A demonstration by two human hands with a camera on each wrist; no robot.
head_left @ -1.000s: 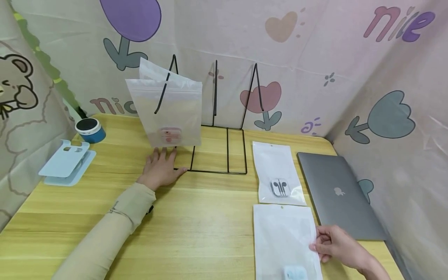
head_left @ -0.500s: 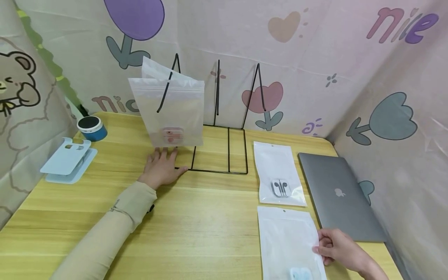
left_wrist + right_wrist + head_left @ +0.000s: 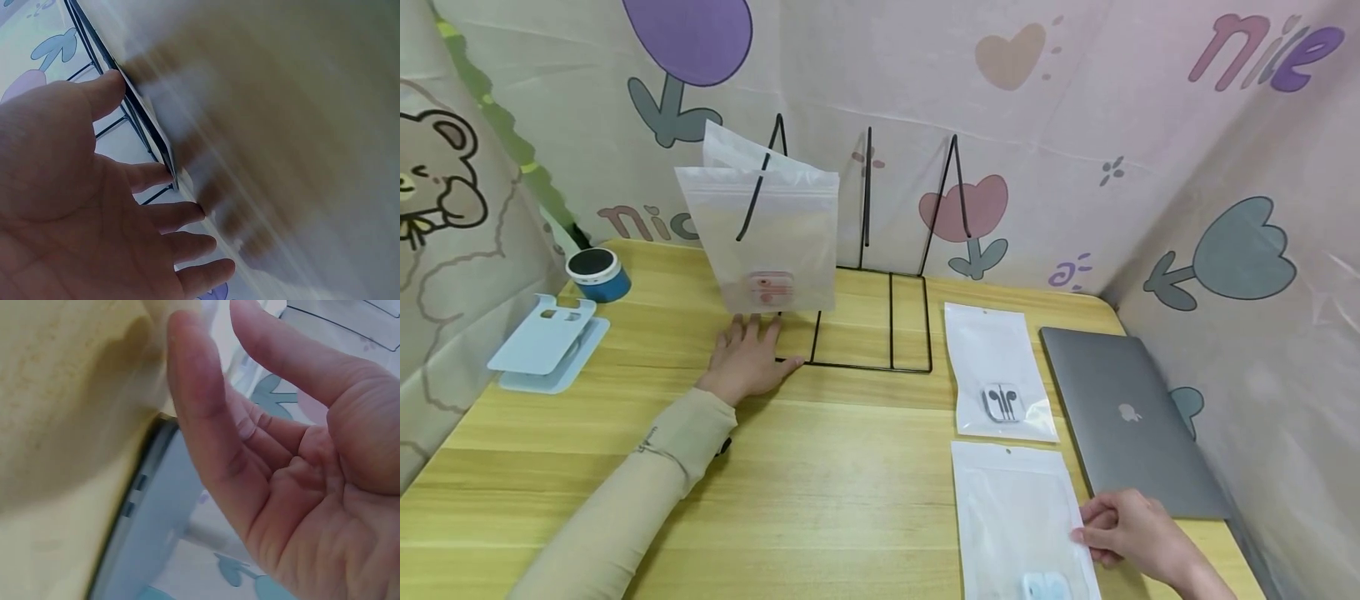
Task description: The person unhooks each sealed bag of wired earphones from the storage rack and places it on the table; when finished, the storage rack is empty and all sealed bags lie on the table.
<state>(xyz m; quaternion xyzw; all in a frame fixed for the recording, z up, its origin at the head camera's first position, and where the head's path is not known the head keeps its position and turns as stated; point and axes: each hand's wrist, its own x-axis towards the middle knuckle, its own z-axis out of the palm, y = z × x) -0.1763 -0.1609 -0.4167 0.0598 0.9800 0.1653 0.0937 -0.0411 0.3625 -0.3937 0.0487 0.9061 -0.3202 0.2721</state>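
Left hand (image 3: 741,364): fingers spread, touching black metal-wire rack (image 3: 867,200). Right hand (image 3: 1133,535): pinching edge of white rectangular plastic pouch (image 3: 1018,517).

Black wire rack (image 3: 891,321) at back of yellow wood-grain table (image 3: 835,475); white plastic bag (image 3: 778,237) hanging on its left. Right of rack: two flat white plastic pouches (image 3: 1011,521), then flat grey metal laptop (image 3: 1123,417).

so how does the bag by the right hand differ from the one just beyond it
The near bag shows a pale blue item, the far bag a square item with dark earphone shapes. The right hand holds the near bag's edge; no hand touches the far bag. Both are whitish, with a hole near the top.
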